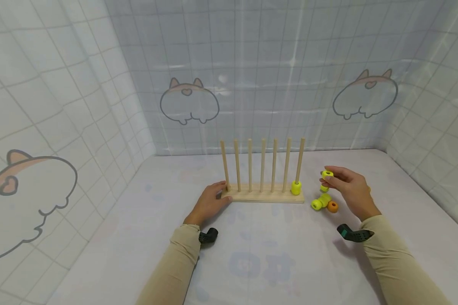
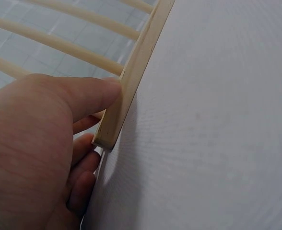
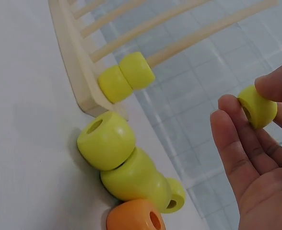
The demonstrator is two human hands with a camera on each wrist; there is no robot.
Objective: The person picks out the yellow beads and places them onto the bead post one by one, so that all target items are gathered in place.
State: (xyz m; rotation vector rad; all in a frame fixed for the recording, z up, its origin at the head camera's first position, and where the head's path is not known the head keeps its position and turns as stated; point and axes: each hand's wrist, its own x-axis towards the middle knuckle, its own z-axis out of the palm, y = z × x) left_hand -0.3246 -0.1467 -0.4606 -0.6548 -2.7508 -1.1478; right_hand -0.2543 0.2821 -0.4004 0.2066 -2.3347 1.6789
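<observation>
A wooden peg rack (image 1: 265, 196) with a row of upright pegs stands on the table. My left hand (image 1: 209, 205) grips its left end, thumb (image 2: 95, 93) on the front edge of the base and the other fingers at the end and behind. Two yellow beads (image 3: 126, 77) are stacked low on the rightmost peg. To the right of the rack, my right hand (image 1: 350, 190) pinches one yellow bead (image 3: 260, 106) between thumb and fingers, held above the table. Below it lie several loose yellow beads (image 1: 316, 205) in a cluster, with an orange bead (image 1: 332, 206) beside them.
White tiled-pattern sheeting (image 1: 259, 63) with cartoon animal drawings rises behind the table and at both sides. The pale table cover (image 1: 267, 245) spreads in front of the rack. Each wrist wears a dark strap mount (image 1: 353, 234).
</observation>
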